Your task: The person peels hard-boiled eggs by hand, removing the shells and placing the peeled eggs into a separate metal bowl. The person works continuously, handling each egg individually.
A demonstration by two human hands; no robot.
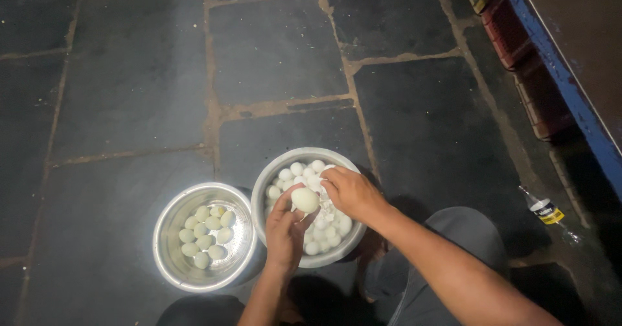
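A pale, smooth egg (304, 199) sits pinched in the left hand (284, 230) above a steel bowl (272, 172) of eggs, while the right hand (352, 193) picks at its top. Right, on dark stone floor (129, 73) — a clear plastic bottle (547, 212), yellow-and-dark label.

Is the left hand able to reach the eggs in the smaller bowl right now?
Probably not yet: the left hand holds an egg, though the smaller bowl sits close beside it, uncovered.
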